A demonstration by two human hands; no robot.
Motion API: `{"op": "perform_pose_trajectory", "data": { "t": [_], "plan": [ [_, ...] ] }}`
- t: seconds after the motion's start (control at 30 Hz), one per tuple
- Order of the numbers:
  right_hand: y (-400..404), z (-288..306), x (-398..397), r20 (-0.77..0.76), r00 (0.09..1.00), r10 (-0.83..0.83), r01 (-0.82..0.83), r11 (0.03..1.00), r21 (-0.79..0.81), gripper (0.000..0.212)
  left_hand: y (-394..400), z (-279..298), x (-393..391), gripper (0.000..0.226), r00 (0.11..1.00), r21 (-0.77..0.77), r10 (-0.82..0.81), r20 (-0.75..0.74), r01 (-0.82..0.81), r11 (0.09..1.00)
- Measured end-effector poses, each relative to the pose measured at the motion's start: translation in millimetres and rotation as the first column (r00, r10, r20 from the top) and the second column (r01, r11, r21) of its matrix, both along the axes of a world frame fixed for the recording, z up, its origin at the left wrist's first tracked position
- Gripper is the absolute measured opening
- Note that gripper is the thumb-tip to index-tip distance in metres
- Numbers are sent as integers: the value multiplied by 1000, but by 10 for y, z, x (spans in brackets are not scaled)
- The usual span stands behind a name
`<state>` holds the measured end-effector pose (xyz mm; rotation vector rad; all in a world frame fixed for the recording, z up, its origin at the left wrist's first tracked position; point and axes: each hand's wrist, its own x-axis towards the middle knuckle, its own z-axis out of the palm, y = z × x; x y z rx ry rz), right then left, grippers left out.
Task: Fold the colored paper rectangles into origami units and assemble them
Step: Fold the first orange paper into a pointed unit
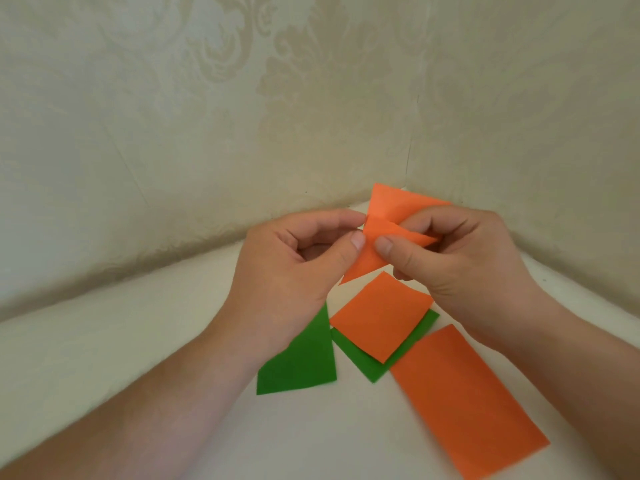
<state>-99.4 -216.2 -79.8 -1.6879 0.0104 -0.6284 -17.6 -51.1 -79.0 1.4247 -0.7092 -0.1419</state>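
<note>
Just right of frame centre, the left hand (294,268) and right hand (450,261) both pinch a half-folded orange paper rectangle (384,223) above the white bench (104,358). The sheet looks light, floppy and easily creased; best pinched along its edges beside the fold.

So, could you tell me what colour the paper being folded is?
Orange, in the head view: folded paper.

Left hand (298,268) and right hand (450,261) pinch a folded orange paper (384,216) above the bench (104,341). Below lie an orange square (381,317) overlapping a green sheet (367,362), another green piece (304,362), and an orange rectangle (464,400) near right.
</note>
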Motion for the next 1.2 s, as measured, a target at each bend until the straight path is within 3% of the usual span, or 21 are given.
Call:
{"op": "perform_pose_trajectory", "data": {
  "t": [0.3,0.43,0.5,0.63,0.77,0.93,1.1,1.2],
  "plan": [
    [-5,-27,10,11,1000,-22,22,1000,16,18,8,0,9,26,998,4,-48,26,48,999],
    [-88,-7,3,14,998,-58,59,996,-64,59,21,-8,30,32,996,74,-48,72,42,996],
    [-154,30,-3,-20,999,-39,37,994,-105,64,28,-6,16,32,991,147,-67,117,50,988],
    [-183,43,-33,-114,991,63,-78,988,-131,48,32,-5,2,34,982,213,-81,168,44,976],
    [-143,51,-27,-54,992,117,-115,993,40,23,28,-8,40,32,990,153,-71,119,52,987],
    [-129,74,-33,39,995,90,-94,990,102,21,41,18,36,31,995,79,-74,73,68,995],
    [-126,72,-45,102,990,93,-96,995,27,30,56,68,-3,36,990,8,-74,121,73,997],
    [-140,53,-57,113,992,56,-38,987,-153,25,66,89,-16,39,985,17,-68,157,66,998]
  ]
}}
